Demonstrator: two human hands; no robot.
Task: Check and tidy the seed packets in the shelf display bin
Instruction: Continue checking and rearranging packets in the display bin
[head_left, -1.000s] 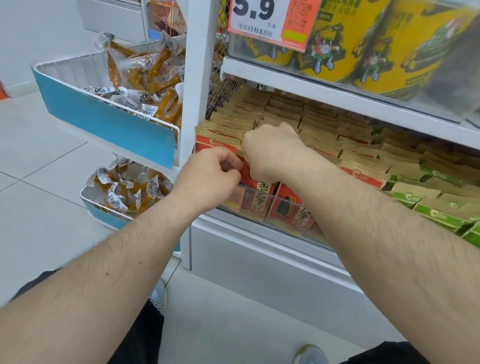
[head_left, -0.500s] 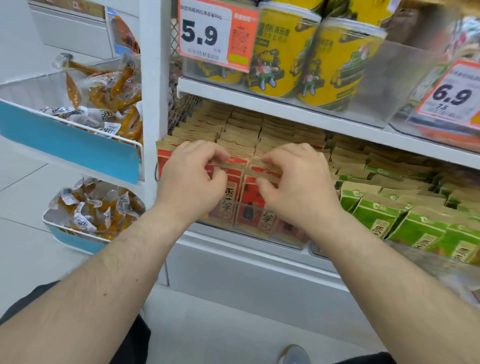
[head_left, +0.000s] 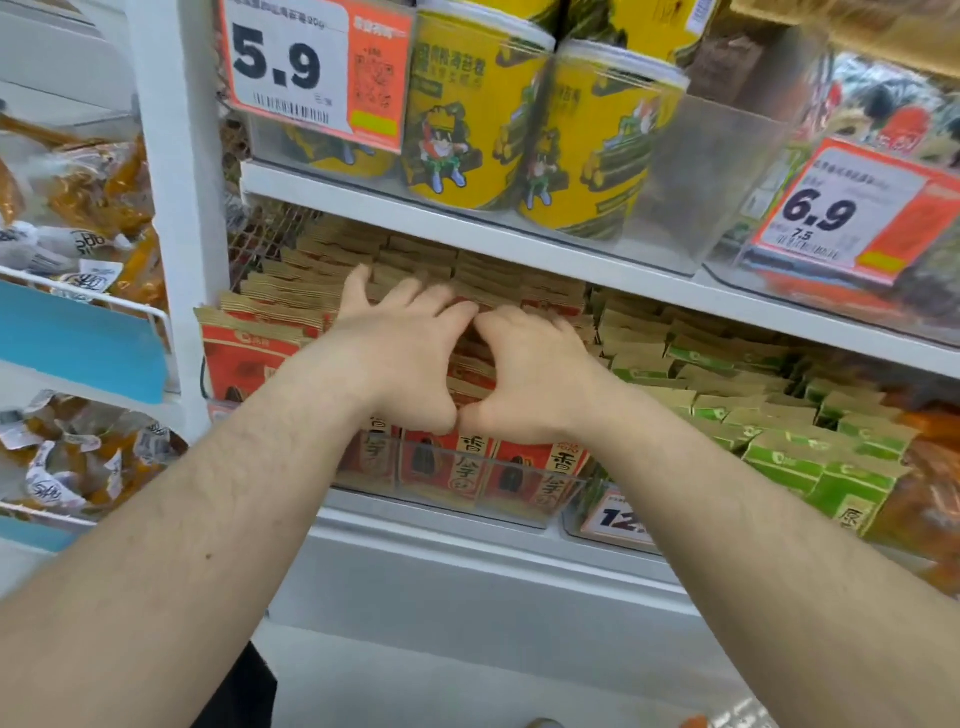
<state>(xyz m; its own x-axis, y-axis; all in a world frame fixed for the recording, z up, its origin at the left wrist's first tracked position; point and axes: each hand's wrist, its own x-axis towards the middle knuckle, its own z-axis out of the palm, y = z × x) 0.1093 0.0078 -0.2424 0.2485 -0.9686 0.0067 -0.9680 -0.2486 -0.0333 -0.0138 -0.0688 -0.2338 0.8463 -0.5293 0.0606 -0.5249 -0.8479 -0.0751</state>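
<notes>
Rows of red seed packets with tan top edges stand upright in a clear display bin on the lower shelf. Both hands lie on the middle rows, thumbs touching at the front. My left hand rests on the packet tops with its fingers spread and reaching toward the back. My right hand has its fingers bent over the packet tops and its thumb in front of them; the fingertips are hidden among the packets. Green seed packets fill the neighbouring bin on the right.
The upper shelf edge hangs close above the hands, carrying yellow cans and price tags 5.9 and 6.9. A white upright post stands left of the bin. Wire baskets of snack bags lie further left.
Both hands moved from the front packets up and back onto the middle rows and closer together. The left hand's fingers went from curled to spread. The view shifted upward and nearer.
</notes>
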